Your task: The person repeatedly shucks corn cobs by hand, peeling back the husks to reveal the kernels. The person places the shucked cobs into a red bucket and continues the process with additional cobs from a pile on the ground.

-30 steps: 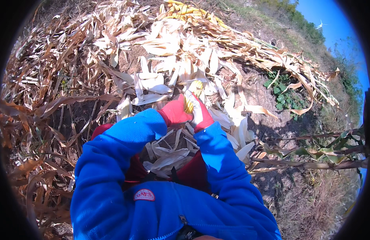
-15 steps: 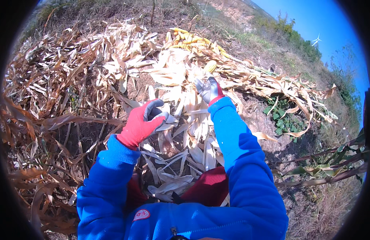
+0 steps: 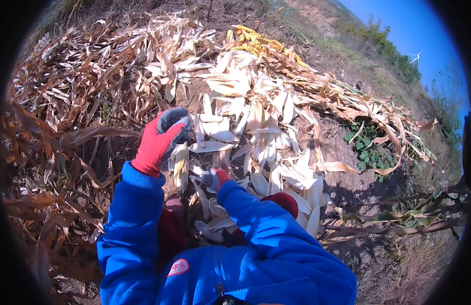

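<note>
My left hand [image 3: 162, 138], in a red glove with grey fingers, is raised over the husks with its fingers curled; whatever it may hold is hidden. Just beneath it stands a pale, husk-covered ear of corn [image 3: 181, 168]. My right hand [image 3: 215, 178], gloved alike, reaches low among the loose dry husks [image 3: 220, 133] near my knees, to the right of that ear. Its fingers are small and partly hidden, so their grip does not show.
Yellow husked corn ears [image 3: 256, 41] lie heaped at the far side. Dry cornstalks [image 3: 347, 99] stretch to the right of them, above a green leafy plant [image 3: 370, 148]. Brown stalks and leaves [image 3: 67, 137] cover the left. More stalks [image 3: 408, 229] jut in at the lower right.
My right hand has drawn back from far ahead, near a bare yellow ear, down toward my knees. That ear no longer shows there. My left hand has shifted slightly left and up.
</note>
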`<state>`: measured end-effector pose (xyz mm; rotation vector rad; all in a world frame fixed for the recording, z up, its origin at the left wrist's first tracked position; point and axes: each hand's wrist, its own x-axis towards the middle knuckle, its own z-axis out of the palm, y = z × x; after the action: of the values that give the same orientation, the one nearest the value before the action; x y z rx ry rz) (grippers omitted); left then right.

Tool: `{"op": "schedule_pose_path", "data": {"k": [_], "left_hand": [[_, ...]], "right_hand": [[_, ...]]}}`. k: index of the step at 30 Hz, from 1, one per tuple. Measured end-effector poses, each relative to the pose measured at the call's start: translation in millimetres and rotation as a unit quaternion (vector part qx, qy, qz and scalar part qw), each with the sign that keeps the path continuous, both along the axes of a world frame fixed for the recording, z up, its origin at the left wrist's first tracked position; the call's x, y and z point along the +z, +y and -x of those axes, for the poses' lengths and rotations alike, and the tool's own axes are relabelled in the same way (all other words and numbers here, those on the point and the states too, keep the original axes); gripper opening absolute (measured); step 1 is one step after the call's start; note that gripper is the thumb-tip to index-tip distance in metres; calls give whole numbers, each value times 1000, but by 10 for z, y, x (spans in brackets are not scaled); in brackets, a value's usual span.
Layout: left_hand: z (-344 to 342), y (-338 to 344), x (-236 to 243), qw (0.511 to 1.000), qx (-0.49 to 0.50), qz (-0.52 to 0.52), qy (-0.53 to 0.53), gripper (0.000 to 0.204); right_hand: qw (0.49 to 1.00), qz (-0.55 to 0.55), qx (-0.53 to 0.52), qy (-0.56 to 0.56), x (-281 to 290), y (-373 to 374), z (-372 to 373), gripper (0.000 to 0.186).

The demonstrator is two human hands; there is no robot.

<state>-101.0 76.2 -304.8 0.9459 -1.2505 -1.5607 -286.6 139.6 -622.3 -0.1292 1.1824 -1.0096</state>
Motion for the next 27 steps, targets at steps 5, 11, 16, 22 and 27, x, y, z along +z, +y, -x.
{"op": "schedule_pose_path", "data": {"k": [5,11,16,22,27], "left_hand": [[-189,-95,50,998,57,9,9,37],[-497,-211,-12,990,118,78,-22,39],[-566,-134,32,983,154,100,-11,28],[-526,-190,16,990,116,57,53,31],[-391,-156,134,989,146,15,-12,30]], "right_hand": [[988,-99,-15,114,-924,265,429,26],[953,4,161,255,-1338,288,431,24],[925,-40,241,293,-1056,367,-118,35],[708,144,305,620,-945,629,-438,43],[718,115,310,613,-913,441,-629,49]]}}
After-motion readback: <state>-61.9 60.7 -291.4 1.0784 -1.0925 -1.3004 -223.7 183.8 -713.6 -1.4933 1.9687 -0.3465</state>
